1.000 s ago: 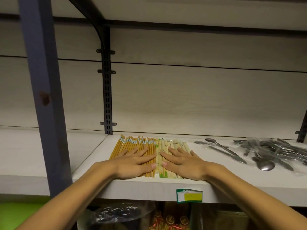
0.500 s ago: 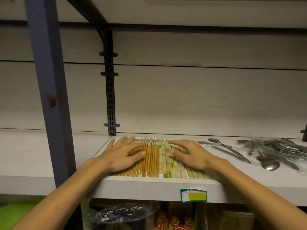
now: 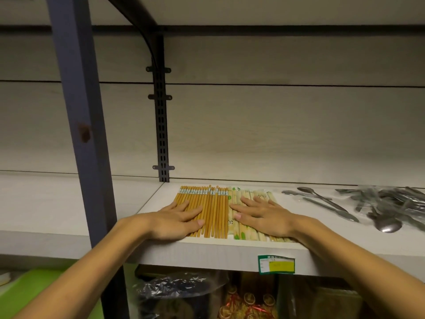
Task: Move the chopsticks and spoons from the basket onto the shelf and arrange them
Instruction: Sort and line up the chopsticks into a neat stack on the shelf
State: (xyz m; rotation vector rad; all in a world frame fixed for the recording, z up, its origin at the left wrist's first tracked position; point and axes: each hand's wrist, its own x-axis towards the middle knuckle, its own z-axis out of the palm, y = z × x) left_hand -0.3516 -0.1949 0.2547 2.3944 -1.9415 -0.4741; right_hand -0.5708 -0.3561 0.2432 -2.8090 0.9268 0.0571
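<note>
White shelf (image 3: 230,252) w/ green-yellow price tag (image 3: 276,264) on front edge. Brown chopsticks (image 3: 212,210) in flat row, pale wrapped chopsticks (image 3: 255,194) beside. Left hand (image 3: 177,218) & right hand (image 3: 264,215) flat on them, fingers straight. Spoons (image 3: 368,203) piled to right.

Both hands, left hand (image 3: 177,218) and right hand (image 3: 262,215), slid back toward the front of the chopsticks (image 3: 213,210).

Dim, warm light; wide-angle bending at the edges, soft focus, murky shadow below.
</note>
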